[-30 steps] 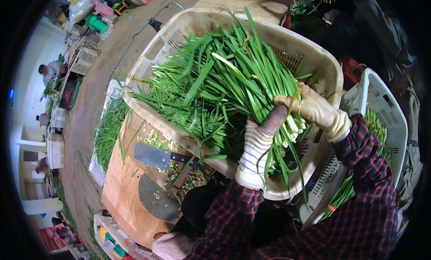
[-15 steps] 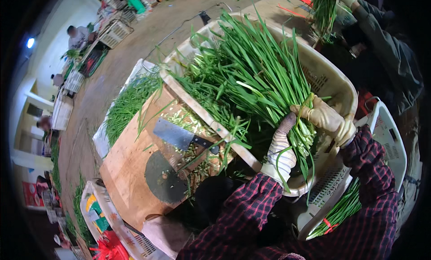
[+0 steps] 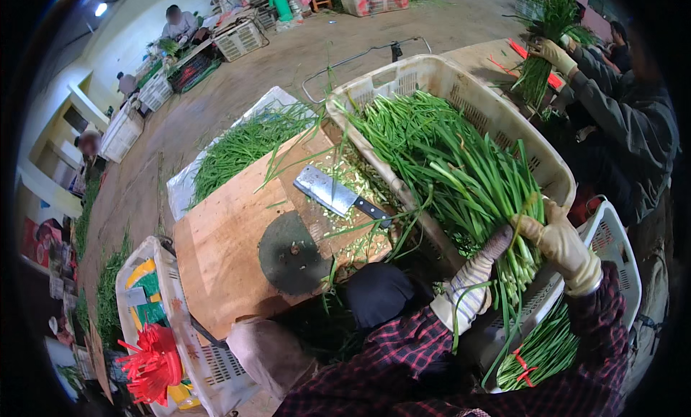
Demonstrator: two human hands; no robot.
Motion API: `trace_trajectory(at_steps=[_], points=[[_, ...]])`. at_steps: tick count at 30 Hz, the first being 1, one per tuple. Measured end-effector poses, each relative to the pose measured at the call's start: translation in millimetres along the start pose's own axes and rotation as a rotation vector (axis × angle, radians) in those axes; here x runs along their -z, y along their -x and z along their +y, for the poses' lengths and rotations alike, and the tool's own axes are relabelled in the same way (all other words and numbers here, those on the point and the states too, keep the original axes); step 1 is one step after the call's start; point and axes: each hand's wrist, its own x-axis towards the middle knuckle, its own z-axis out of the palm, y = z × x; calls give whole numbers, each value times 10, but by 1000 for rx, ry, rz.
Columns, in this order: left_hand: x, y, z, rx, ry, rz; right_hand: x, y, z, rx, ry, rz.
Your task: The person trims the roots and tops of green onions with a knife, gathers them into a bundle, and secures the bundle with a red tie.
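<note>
Firstly, left hand [image 3: 471, 284], in a pale striped glove: closed about the bunch of long green stalks [image 3: 497, 190], thumb along the stems, fingers mostly hidden beneath. Right hand [image 3: 565, 248], in a cream glove: on the other side of the same stems, digits parted, one laid against them; whether it grips anything cannot be told. Bunch: over the near end of the large off-white crate [image 3: 378, 147], pale cut ends toward the near edge, leaves running back over loose greens [image 3: 425, 118] heaped toward the far end. Wooden board [image 3: 223, 237], just left of the crate: bears a cleaver [image 3: 327, 192] near its right edge, dark handle toward the crate; pale chopped bits [image 3: 342, 166] along that edge; a dark rounded patch [image 3: 291, 251] near the near edge. White sheet [image 3: 180, 190], beyond the board's far edge: under a pile of thin greens [image 3: 248, 147]. Second crate [image 3: 216, 370], off the board's near left corner: red strips [image 3: 152, 363] in a bundle, with yellow and green packets [image 3: 146, 295]. Third crate [image 3: 612, 237], right of the large one: beside it, toward the lower edge, green stalks [image 3: 551, 338] under a red band [image 3: 525, 366]. Co-worker [image 3: 633, 122], upper right: gloved hand on another green bunch [image 3: 536, 82].
</note>
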Motion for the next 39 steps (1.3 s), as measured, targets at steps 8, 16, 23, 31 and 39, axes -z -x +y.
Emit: trace_trajectory(at_steps=[8,16,23,31,39], points=[[49,696,392,-54,-462,-211,-479,738,-264,354,-224,87],[1747,1635,1269,-585,-105,51,-2027,227,-630,702,-266,-402],[2096,2120,1228,-392,90,322,-3524,-25,447,201,169,-379],[2467,2384,1395,-166,-76,274,-3555,140,579,178,-345,-529],[2292,2023,1145,-495,148,272,-3412,82,368,348,521,-416]])
